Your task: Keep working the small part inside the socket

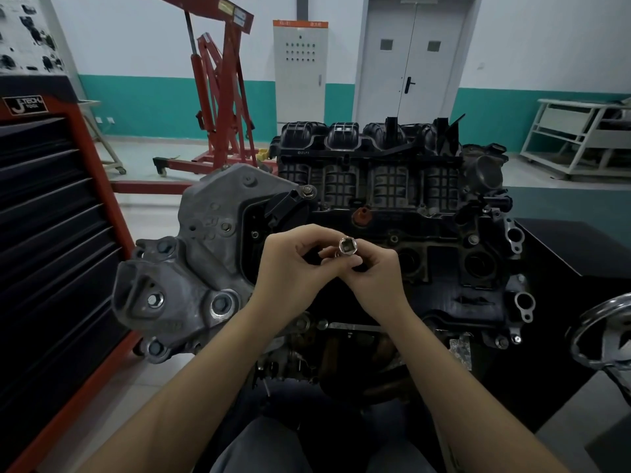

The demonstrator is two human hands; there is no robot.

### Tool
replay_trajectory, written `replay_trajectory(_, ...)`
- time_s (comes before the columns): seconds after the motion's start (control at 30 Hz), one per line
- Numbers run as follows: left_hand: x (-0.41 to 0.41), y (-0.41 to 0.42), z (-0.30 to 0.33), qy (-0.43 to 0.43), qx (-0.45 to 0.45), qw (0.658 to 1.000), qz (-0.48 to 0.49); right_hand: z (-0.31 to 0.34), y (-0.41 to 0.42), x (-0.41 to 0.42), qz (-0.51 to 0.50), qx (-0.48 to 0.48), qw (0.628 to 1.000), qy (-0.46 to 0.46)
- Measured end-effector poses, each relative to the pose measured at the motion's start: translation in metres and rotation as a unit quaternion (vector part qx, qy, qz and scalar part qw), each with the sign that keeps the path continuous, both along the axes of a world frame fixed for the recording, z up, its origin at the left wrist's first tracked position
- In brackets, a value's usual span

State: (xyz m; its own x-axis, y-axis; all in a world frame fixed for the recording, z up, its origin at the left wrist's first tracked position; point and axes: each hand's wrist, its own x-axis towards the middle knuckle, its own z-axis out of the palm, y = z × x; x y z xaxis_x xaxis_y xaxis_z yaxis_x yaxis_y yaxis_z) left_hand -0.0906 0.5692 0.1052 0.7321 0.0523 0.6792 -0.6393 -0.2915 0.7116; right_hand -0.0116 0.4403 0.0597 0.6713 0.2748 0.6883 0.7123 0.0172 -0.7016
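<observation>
Both my hands meet in front of a dark car engine [444, 254] mounted on a stand. My right hand [375, 274] grips a shiny chrome socket [347, 247], its open hexagonal end facing up toward me. My left hand [290, 264] has its fingers curled and pinches the lower part of the socket, where a tool shaft may be hidden by the fingers. The hands hover just above the engine's top cover, below a small orange cap [362, 215].
A grey cast timing cover [205, 254] with bolts juts out at the engine's left. A red and black tool cabinet [51, 233] stands at left. A red engine hoist [218, 97], a control cabinet [300, 70], double doors and a white cart [580, 138] are behind. A chrome handwheel [604, 332] sits at right.
</observation>
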Motion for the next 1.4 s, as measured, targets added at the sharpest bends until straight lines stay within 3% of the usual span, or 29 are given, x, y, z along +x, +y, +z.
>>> replay_trajectory(0.23, -0.0003, 0.0019, 0.0006, 0.024, -0.017, 0.997, -0.076, 0.0000, 0.0003, -0.0016, -0.009, 0.000, 1.000, -0.015)
replay_trajectory(0.43, -0.0008, -0.0012, 0.0024, 0.004, 0.001, 1.000, -0.003, -0.0017, 0.0012, 0.0006, 0.003, 0.016, 1.000, -0.008)
replay_trajectory(0.63, -0.0030, 0.0002, 0.0059, 0.018, -0.003, 0.994, -0.110, -0.0017, 0.0007, 0.0007, 0.009, 0.007, 1.000, -0.021)
replay_trajectory(0.8, -0.0013, -0.0018, 0.0034, 0.001, 0.011, 1.000, -0.010, -0.0026, 0.0028, 0.0007, 0.011, 0.022, 1.000, -0.015)
replay_trajectory(1.03, -0.0031, 0.0006, 0.0059, 0.031, 0.019, 0.993, -0.110, -0.0015, 0.0012, -0.0003, 0.007, -0.001, 1.000, -0.027)
replay_trajectory(1.23, -0.0010, -0.0015, 0.0041, 0.009, 0.013, 1.000, -0.014, -0.0026, 0.0024, 0.0019, 0.009, 0.017, 1.000, -0.019)
replay_trajectory(1.4, -0.0042, 0.0013, 0.0050, 0.028, 0.016, 0.993, -0.109, -0.0020, 0.0013, -0.0007, 0.012, 0.012, 0.999, -0.030)
